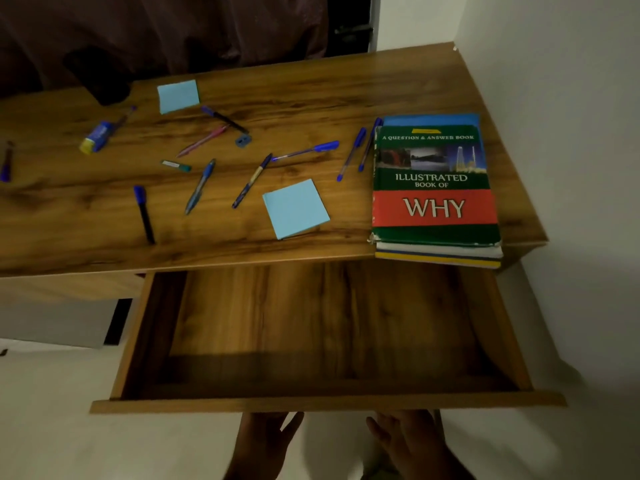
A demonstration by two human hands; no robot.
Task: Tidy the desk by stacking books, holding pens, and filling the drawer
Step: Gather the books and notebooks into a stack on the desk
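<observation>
Just below the front panel of the brown wooden drawer [311, 405], I am holding my left hand [265, 441] and right hand [412, 441] loosely spread. The drawer is standing pulled out under the wood-grain desk [346, 98], where blue pens [200, 186] are lying scattered left of the green-and-red-topped stack of books [434, 188].

Stack of perhaps four books [434, 188] rightward, blue pens [200, 187] scattered flat, wooden drawer [329, 402] wide open.
</observation>
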